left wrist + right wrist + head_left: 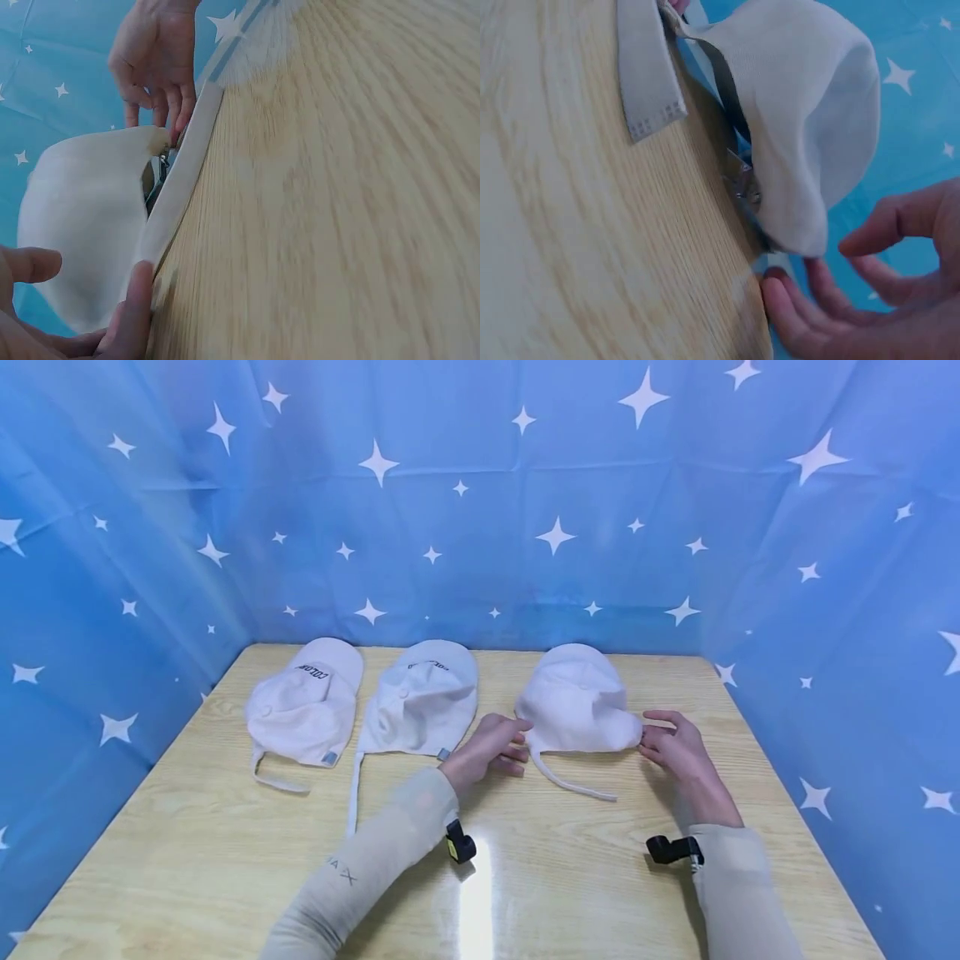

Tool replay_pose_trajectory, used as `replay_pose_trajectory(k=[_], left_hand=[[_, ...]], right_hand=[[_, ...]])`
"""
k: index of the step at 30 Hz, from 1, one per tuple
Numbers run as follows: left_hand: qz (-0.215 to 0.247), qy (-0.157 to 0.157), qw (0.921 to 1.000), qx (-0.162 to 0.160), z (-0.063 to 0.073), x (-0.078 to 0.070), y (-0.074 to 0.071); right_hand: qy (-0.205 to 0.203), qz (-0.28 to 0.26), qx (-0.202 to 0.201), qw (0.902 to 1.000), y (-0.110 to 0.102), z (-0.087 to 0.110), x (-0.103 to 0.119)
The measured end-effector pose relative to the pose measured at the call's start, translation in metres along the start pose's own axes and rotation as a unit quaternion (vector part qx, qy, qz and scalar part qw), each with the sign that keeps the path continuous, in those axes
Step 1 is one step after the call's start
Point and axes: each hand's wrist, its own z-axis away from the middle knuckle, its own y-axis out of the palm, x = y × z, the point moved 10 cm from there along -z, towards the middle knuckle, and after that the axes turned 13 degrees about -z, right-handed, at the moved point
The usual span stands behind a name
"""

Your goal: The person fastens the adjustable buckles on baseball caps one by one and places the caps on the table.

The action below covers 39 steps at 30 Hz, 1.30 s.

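Observation:
A white baseball cap point(573, 702) lies at the right of the row, its brim toward the back and its loose strap point(573, 787) curving over the table in front. My left hand point(491, 747) is at the cap's left side, fingers loosely bent; in the left wrist view its fingertips point(139, 289) meet the lower edge beside the strap. At the opposite side is my right hand point(675, 745), with fingertips point(780, 300) by the cap's lower edge and the thumb apart from the cloth. A metal buckle point(742, 180) shows under the rim in the right wrist view.
Two more white caps, one far left point(292, 710) and one in the middle point(420, 702), lie with straps hanging forward. They stand on a wooden table point(570, 877). Behind and beside it hangs a blue curtain point(465, 560) with white stars.

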Motion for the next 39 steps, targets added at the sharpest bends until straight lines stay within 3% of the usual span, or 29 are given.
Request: replay_pose_trajectory(k=[4,10,14,18,20,21,23,27,29,34,39], left_hand=[[-0.002,0.018,0.9998,-0.01,0.0,-0.003,0.004],[-0.009,0.035,0.9993,-0.009,0.0,-0.006,0.008],[-0.004,0.041,0.999,-0.016,0.0,-0.005,0.007],[-0.062,0.081,0.9947,-0.016,0.002,-0.01,0.01],[-0.117,0.122,0.9856,-0.006,0.004,-0.017,0.015],[-0.149,0.149,0.9776,-0.001,0.005,-0.022,0.019],[-0.217,0.209,0.9534,0.008,0.009,-0.034,0.027],[-0.337,0.313,0.888,0.013,0.017,-0.053,0.043],[-0.371,0.345,0.8622,0.014,0.02,-0.057,0.047],[-0.428,0.396,0.8123,0.008,0.021,-0.06,0.052],[-0.477,0.418,0.7734,0.015,0.023,-0.053,0.058]], right_hand=[[-0.029,-0.031,-0.003,0.9991,0.003,0.002,0.003],[-0.044,-0.035,-0.012,0.9984,0.003,0.004,0.002],[-0.031,-0.114,0.005,0.993,0.006,0.003,-0.002],[-0.027,-0.175,0.01,0.9842,0.009,0.002,-0.006],[-0.031,-0.172,0.009,0.9846,0.01,0.002,-0.007],[-0.032,-0.169,0.011,0.9851,0.011,0.002,-0.007],[-0.034,-0.161,0.016,0.9862,0.012,0.002,-0.007],[-0.033,-0.16,0.035,0.986,0.016,0.002,-0.007],[-0.032,-0.156,0.049,0.986,0.018,0.003,-0.006],[-0.025,-0.144,0.078,0.9861,0.02,0.005,-0.008],[-0.03,-0.07,0.076,0.9942,0.019,0.003,-0.01]])
